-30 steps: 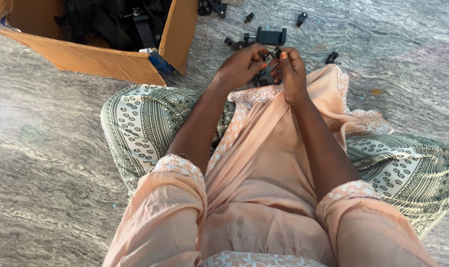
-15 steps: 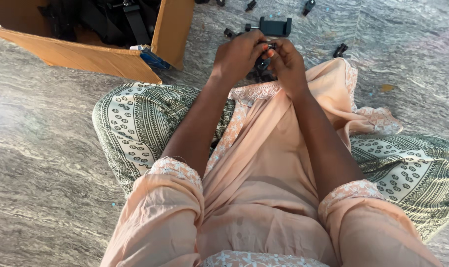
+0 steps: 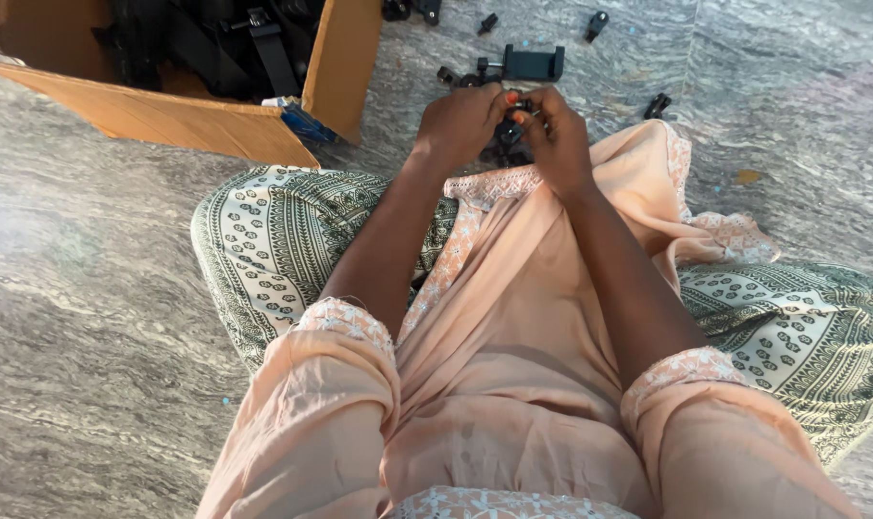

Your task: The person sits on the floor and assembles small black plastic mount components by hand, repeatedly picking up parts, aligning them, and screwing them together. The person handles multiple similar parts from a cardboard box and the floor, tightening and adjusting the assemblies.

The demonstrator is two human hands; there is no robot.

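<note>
Both hands raised together above the lap, out past the hem of the peach tunic point(image 3: 513, 317), fingertips meeting over a small black fitting point(image 3: 510, 127). Left hand point(image 3: 461, 120) curled around the fitting from its own side, thumb and forefinger pinched onto it; right hand point(image 3: 555, 135) closed onto the same piece from the opposite side, orange-painted nails turned inward. Fitting pinned directly between the two hands, equally near to each, mostly hidden by the fingers, so long axis impossible to tell. Just beyond the knuckles, on the grey marble floor point(image 3: 90, 288), a black phone clamp point(image 3: 531, 63) lying crosswise, with more small black parts scattered past it: one knob point(image 3: 597, 23) toward the far edge of the floor in view, another point(image 3: 659, 104) off to the right-hand side near the tunic's fold. Open cardboard box point(image 3: 177, 120) of black straps at the far left corner, well apart from the hands. Patterned green-and-cream trousers point(image 3: 273, 240) spread beneath both forearms.
</note>
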